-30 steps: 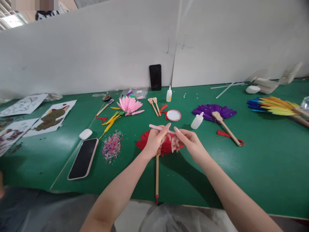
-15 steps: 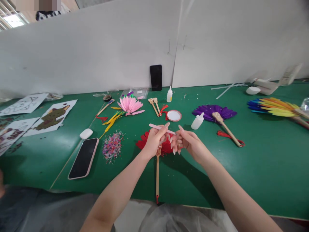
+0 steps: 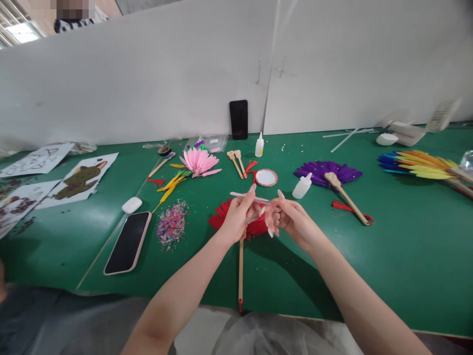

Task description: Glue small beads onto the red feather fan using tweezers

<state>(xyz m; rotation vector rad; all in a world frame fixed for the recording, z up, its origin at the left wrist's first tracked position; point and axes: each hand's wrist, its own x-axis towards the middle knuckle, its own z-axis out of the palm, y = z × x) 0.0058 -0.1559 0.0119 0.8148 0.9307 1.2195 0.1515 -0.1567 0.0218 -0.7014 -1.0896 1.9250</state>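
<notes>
My left hand (image 3: 238, 217) is closed around a slim pale pink stick-like tool (image 3: 240, 195), held nearly level. The tool's right end meets the fingers of my right hand (image 3: 290, 217). Those fingers are curled in, and anything between them is hidden or too small to name. Under both hands lies a red feather fan (image 3: 220, 217), partly covered by them. Its wooden handle (image 3: 241, 271) points toward me and ends in a red cord. Just beyond the hands are a small white dish with a red rim (image 3: 266, 177) and a white squeeze bottle (image 3: 302, 186).
Left of the fan are a heap of colourful bits (image 3: 172, 224), a phone (image 3: 127, 242) and a white case (image 3: 132, 205). Pink feathers (image 3: 199, 161) lie farther back. On the right are a purple fan (image 3: 314, 172) and a multicoloured fan (image 3: 424, 165). A white partition (image 3: 148, 74) stands behind.
The pink tool has turned slightly and shifted a little to the right in my left hand. My right fingers have curled in more at its end.
</notes>
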